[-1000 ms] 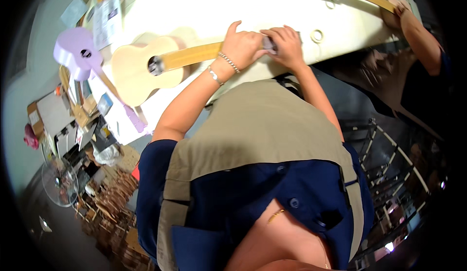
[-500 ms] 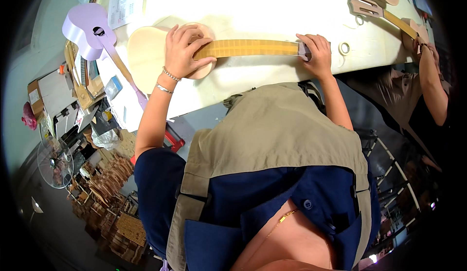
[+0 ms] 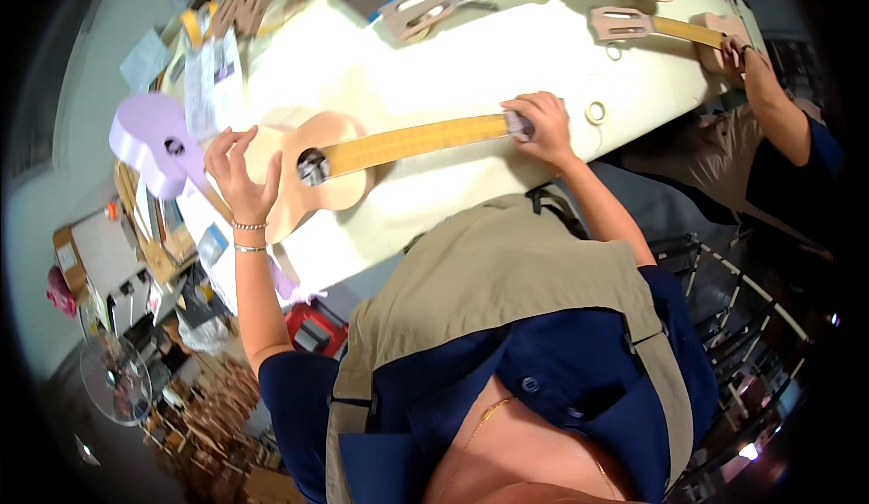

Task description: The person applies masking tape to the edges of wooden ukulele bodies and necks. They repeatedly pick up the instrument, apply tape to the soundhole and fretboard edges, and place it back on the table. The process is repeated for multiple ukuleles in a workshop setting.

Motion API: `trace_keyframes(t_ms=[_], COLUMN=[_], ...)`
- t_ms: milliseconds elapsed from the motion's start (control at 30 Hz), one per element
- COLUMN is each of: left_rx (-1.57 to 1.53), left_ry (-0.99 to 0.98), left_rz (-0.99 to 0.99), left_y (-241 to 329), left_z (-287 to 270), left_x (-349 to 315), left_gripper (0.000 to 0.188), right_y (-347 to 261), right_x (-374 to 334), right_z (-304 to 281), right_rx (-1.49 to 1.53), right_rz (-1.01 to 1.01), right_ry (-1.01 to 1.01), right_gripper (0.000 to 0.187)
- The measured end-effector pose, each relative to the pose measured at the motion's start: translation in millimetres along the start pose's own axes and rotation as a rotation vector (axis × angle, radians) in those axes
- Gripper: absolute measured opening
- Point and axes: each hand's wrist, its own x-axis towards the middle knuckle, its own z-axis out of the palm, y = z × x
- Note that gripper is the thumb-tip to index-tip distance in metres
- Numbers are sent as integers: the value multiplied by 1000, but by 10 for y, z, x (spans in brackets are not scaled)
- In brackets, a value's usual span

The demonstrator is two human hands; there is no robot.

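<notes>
A pale, unfinished ukulele [image 3: 339, 137] lies across the white table, its neck covered with yellow tape [image 3: 412, 144]. A dark round patch, which looks like the sound hole, shows where the neck meets the body. My left hand [image 3: 243, 174] is over the far left end of the body, fingers spread and nothing gripped; whether it touches the wood I cannot tell. My right hand [image 3: 543, 130] is closed round the headstock at the neck's right end and hides most of it.
A lilac ukulele [image 3: 149, 147] lies at the left edge. Printed sheets [image 3: 213, 92] are behind it. Another unfinished neck [image 3: 421, 11] lies at the back, and a tape roll [image 3: 595, 112] sits right of my right hand. At far right a co-worker's hand [image 3: 735, 56] touches another ukulele.
My left hand has let go of the neck end by the body and moved left, uncovering the dark round patch. My right hand stays on the headstock. The whole view has shifted.
</notes>
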Motion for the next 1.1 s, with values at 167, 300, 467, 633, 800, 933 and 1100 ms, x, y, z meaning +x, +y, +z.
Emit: trace_keyframes(t_ms=[167, 300, 467, 633, 800, 933, 1100], left_rx=[-314, -499, -637, -942, -44, 97, -51], left_ry=[-9, -356, -1082, -1102, -528, -335, -234], left_rz=[121, 168, -229, -335, 167, 152, 99], left_y=[552, 1175, 1638, 1678, 1889, 1724, 1557], left_z=[871, 2287, 3043, 3135, 2102, 1174, 460], left_x=[1325, 2340, 3011, 3016, 2793, 2022, 674], left_gripper=[27, 52, 56, 31, 30, 22, 27], right_y=[108, 392, -43, 197, 414, 580, 542], right_x=[835, 1100, 686, -395, -684, -686, -1041], right_z=[110, 316, -92, -422, -585, -530, -634], right_rx=[17, 40, 188, -83, -479, -483, 1067], right_rz=[-84, -107, -25, 545, 560, 436, 1016], right_ry=[3, -39, 251, 493, 403, 416, 720], right_gripper=[54, 60, 32, 13, 18, 17, 12])
